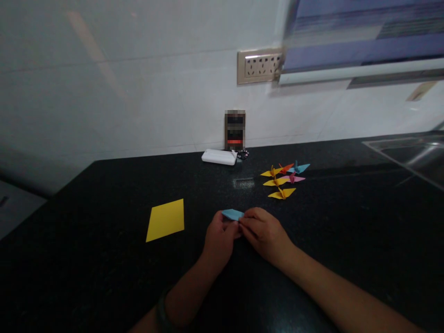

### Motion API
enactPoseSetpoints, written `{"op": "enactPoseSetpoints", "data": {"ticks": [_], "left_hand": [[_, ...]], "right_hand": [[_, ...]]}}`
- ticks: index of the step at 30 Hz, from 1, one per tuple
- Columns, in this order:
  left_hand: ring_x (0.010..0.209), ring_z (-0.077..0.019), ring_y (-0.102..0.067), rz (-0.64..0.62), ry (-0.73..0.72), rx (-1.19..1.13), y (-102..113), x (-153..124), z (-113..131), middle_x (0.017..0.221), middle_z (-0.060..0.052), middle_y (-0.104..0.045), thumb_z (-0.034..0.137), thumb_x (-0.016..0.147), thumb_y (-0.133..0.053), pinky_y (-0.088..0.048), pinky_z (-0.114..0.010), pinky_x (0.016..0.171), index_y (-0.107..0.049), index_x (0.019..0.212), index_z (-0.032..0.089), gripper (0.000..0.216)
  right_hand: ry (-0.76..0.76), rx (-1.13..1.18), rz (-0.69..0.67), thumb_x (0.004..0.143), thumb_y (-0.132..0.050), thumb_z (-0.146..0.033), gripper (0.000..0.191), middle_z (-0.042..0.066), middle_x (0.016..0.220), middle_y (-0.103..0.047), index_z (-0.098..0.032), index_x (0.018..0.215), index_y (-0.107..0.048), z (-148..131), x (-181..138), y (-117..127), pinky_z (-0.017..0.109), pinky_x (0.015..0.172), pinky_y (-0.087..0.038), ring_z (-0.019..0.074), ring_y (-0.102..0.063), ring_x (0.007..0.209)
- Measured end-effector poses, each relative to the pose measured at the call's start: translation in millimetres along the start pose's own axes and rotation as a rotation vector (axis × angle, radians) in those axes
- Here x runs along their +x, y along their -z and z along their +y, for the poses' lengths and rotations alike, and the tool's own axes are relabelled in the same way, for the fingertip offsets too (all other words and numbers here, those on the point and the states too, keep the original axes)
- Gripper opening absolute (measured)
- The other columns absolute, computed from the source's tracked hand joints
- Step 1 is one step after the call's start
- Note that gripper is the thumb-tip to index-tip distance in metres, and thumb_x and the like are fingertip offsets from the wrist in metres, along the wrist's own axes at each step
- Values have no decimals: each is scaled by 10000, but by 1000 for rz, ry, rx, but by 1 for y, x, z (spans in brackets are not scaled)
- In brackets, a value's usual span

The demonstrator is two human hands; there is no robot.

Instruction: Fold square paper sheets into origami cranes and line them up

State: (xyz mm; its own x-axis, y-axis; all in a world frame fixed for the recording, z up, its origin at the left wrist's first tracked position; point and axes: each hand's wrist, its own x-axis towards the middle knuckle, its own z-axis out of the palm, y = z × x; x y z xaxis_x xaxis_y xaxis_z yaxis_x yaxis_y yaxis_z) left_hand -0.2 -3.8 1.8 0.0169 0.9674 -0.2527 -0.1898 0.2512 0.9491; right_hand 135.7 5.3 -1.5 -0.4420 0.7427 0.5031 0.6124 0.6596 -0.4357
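- Held near front centre, over the dark counter: blue paper, folded small, narrow point toward the left.
- In left hand: near edge and left part of blue paper, thumb and fingers drawn in narrow around it.
- In right hand: right end of blue paper, pinched between fingertips; exact finger contact partly hidden.
- Between blue paper and counter: touching or apart, cannot tell.
- On left wrist: dark band.
- Left of left hand, flat and well apart: yellow sheet, unfolded.
- Beyond right hand, to the right, in a close group: six paper cranes; three yellow, one orange, one blue, one pink.
- At back, near wall: white bar, with bead string just beside its right end.
- Directly behind white bar, upright: dark box, details pixelated.
- Higher on wall: socket panel, partly covered by blind.
- At far right: sink, partly in view.
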Motion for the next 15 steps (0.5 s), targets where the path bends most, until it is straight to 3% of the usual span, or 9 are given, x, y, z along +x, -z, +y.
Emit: {"op": "enactPoseSetpoints", "data": {"ticks": [4, 15], "left_hand": [[713, -137, -622, -17, -13, -19, 1, -1, 1, 769, -15, -635, 183, 699, -539, -511, -320, 712, -524, 811, 147, 119], [720, -155, -632, -10, -138, 232, 3, 0, 2, 719, -28, -659, 236, 688, -603, -491, -265, 682, -578, 798, 148, 143]], "right_hand": [[-41, 33, 24, 812, -471, -152, 170, 79, 818, -590, -171, 861, -632, 3, 0, -1, 283, 659, -475, 162, -545, 746], [-85, 75, -13, 836, -420, -149, 197, 77, 806, -578, -163, 853, -615, 0, 3, 3, 279, 671, -465, 155, -540, 743]]}}
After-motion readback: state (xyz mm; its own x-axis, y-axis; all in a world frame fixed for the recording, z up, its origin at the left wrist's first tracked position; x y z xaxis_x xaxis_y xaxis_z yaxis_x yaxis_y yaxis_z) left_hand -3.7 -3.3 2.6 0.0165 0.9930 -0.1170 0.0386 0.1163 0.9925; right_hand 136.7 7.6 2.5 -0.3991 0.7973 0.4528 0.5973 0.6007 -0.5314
